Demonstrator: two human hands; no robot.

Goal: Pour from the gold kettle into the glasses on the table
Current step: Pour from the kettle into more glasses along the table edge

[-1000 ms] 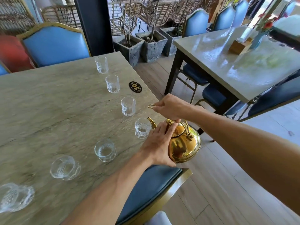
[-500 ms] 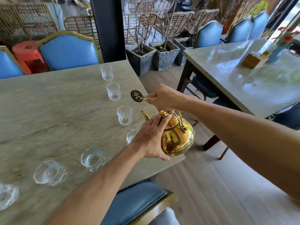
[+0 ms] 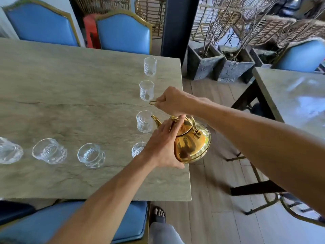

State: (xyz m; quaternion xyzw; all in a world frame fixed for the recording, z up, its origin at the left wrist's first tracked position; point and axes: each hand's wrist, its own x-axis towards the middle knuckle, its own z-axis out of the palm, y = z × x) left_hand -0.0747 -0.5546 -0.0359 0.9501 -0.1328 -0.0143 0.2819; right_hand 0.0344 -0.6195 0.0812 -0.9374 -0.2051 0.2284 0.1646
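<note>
Head view. The round gold metal kettle [image 3: 191, 143] hangs tilted over the right edge of the grey stone tabletop [image 3: 70, 95]. Its spout axis runs leftward, and the tip lies just beside the rim of the third clear patterned glass [image 3: 144, 121] in the row along that edge, counted from the far right corner. The right hand [image 3: 171, 103], above the kettle, curls its fingers round the wire handle. The left hand [image 3: 162, 147], nearer the viewer, lays extended fingers on the lid knob, with the palm against the body.

The left hand partly hides the fourth glass [image 3: 138, 150]. The frame edge cuts off the leftmost glass [image 3: 8, 153] by the near edge. No stream can be made out, and fill levels are unclear.
</note>
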